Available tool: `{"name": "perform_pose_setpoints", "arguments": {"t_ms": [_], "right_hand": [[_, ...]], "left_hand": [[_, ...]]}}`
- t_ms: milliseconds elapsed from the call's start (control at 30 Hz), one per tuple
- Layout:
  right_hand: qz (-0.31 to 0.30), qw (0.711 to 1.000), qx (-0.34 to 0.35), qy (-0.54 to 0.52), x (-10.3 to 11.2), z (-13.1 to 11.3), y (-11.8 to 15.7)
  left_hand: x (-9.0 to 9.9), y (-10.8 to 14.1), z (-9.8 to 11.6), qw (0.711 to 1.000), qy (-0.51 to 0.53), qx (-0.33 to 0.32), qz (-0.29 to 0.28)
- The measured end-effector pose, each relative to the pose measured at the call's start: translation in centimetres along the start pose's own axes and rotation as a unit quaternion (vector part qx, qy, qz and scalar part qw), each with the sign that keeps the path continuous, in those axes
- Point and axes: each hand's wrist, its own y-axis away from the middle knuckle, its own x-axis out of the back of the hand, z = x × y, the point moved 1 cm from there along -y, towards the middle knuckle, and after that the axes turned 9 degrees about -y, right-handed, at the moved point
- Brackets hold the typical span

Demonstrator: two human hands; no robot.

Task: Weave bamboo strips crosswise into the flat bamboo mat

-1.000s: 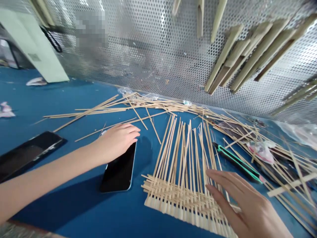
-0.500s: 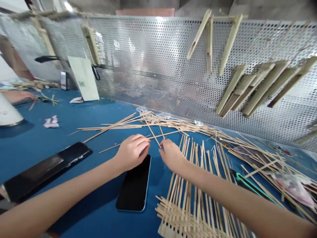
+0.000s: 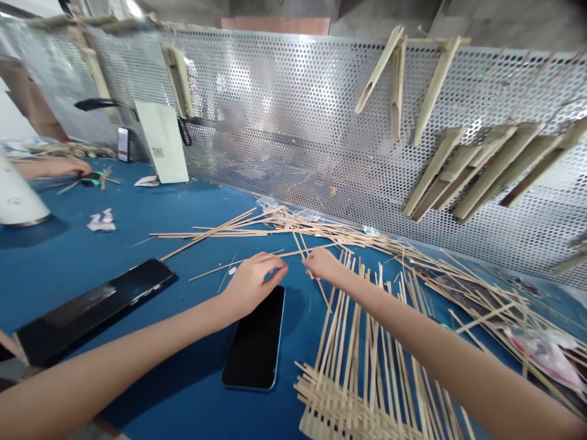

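- The half-woven bamboo mat [image 3: 339,397] lies at the bottom centre of the frame, its long, unwoven strips fanning up toward my hands. It looks light and springy, but I judge that it would slip apart easily, so I'd take hold of it at the tight crosswise weave near the bottom edge, never by the loose ends.
- The loose, thin bamboo strips [image 3: 215,233] sprawl across the middle and right of the frame. They look stiff along their length but thin enough to snap if bent sharply (and those cut edges look splintery), so I'd lift one near its middle.
- My left hand [image 3: 252,284] is curled just above the top of the phone, its fingers drawn in. I can't tell whether they're closed on a strip.
- My right hand [image 3: 322,264] reaches over the top of the mat's upright strips, with its fingers bunched among the loose strips. I can't tell whether it has one.
- A smartphone [image 3: 254,339] lies face up just below my left hand, and a black tablet [image 3: 92,311] lies further left on the blue work surface [image 3: 92,244].
- Pieces of split bamboo [image 3: 495,165] hang on the perforated metal panel [image 3: 293,104] along the far edge.
- At the upper left, a co-worker's hand [image 3: 64,166] rests beyond a white tumbler [image 3: 18,195].
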Motion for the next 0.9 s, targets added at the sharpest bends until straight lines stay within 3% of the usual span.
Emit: {"name": "perform_pose_setpoints", "arguments": {"t_ms": [100, 200, 367, 467, 567, 900], "right_hand": [[-0.007, 0.996, 0.013, -0.086, 0.2, 1.3, 4.6], [-0.042, 0.987, 0.028, -0.154, -0.6, 2.7, 9.7], [-0.077, 0.967, 0.006, -0.245, -2.1, 5.1, 15.0], [-0.098, 0.946, -0.039, -0.307, -2.6, 6.4, 15.8], [-0.096, 0.945, -0.032, -0.312, -2.5, 7.3, 15.9], [-0.072, 0.977, 0.035, -0.2, -0.6, 10.8, 15.7]], "left_hand": [[-0.3, 0.4, 1.7, 0.98, 0.163, 0.089, -0.07], [-1.0, 1.4, 3.7, 0.932, 0.306, 0.139, -0.137], [-2.2, 3.0, 5.5, 0.868, 0.41, 0.212, -0.184], [-2.5, 3.4, 5.7, 0.845, 0.435, 0.236, -0.202], [-2.3, 3.4, 5.6, 0.837, 0.448, 0.245, -0.197], [-0.5, 2.0, 3.7, 0.86, 0.443, 0.226, -0.111]]}}
